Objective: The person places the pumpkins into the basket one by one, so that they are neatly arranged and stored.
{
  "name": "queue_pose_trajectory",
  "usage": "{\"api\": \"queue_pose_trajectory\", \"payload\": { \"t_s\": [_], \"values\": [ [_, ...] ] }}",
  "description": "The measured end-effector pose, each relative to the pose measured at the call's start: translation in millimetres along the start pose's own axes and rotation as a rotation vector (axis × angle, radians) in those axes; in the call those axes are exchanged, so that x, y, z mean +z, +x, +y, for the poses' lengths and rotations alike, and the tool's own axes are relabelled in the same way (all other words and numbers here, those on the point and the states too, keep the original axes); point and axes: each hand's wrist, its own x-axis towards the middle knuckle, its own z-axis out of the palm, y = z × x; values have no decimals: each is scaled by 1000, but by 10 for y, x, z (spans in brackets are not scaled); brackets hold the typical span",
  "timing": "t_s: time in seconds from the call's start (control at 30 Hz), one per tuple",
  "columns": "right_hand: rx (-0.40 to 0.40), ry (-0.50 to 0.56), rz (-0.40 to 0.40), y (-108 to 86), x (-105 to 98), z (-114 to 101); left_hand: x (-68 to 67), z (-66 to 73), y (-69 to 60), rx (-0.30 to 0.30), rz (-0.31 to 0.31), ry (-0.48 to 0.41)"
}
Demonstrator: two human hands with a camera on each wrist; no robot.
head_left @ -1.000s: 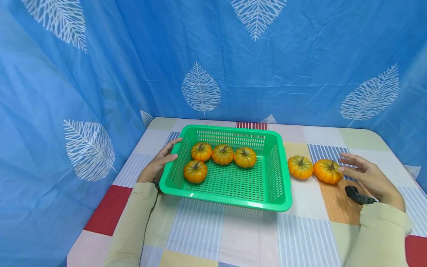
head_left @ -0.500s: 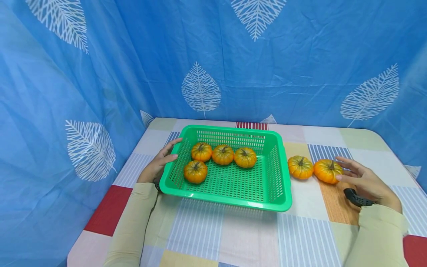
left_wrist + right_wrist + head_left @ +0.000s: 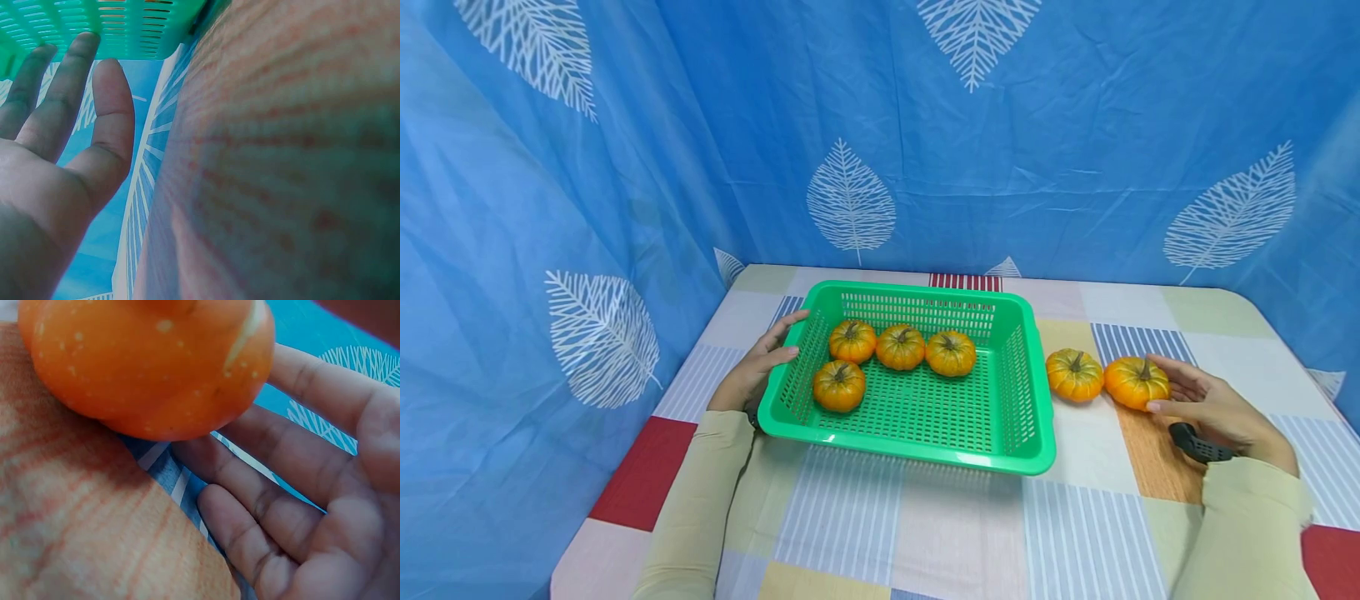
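Note:
My left hand [image 3: 751, 371] lies at the left side of a green plastic basket [image 3: 910, 462], thumb apart from the other fingers. In the left wrist view its fairly straight fingers [image 3: 61, 100] reach up to the slotted basket wall [image 3: 134, 31]. Inside the basket sit several small orange pumpkins [image 3: 901, 347]. My right hand [image 3: 1228, 412] is around the right side of an orange pumpkin [image 3: 1137, 383] on the table. Its thumb lies in front and its index finger behind; the right wrist view shows long, loosely spread fingers against the pumpkin [image 3: 156, 369].
A yellow-orange pumpkin [image 3: 1074, 375] stands between the basket and the right-hand pumpkin, nearly touching the latter. The patchwork tablecloth [image 3: 958, 533] covers the table. A blue curtain [image 3: 1000, 192] with white leaf prints hangs behind and at the left.
My right hand has moved left, from just beside the right-hand pumpkin to around its side, thumb and fingers now against it. The left hand, basket and pumpkins have stayed in place.

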Motion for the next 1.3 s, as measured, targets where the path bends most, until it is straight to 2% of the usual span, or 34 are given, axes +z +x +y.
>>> {"api": "queue_pose_trajectory", "payload": {
  "t_s": [0.27,0.53,0.77,0.87,1.1,1.3],
  "values": [
    [-20,15,3,1,-6,1,-9,-15,11,13,-3,11],
    [77,11,6,-5,-50,-58,-9,-12,7,-2,-7,-11],
    [78,-31,51,-34,-39,-181,0,0,0,0,-6,-26],
    [56,-23,90,-47,-15,-242,-6,2,-2,4,-18,-40],
    [-52,-147,168,-35,23,-355,-3,8,-8,-2,-8,-35],
    [-115,-155,185,-46,55,-499,1,13,-8,-12,-4,-33]
  ]
}}
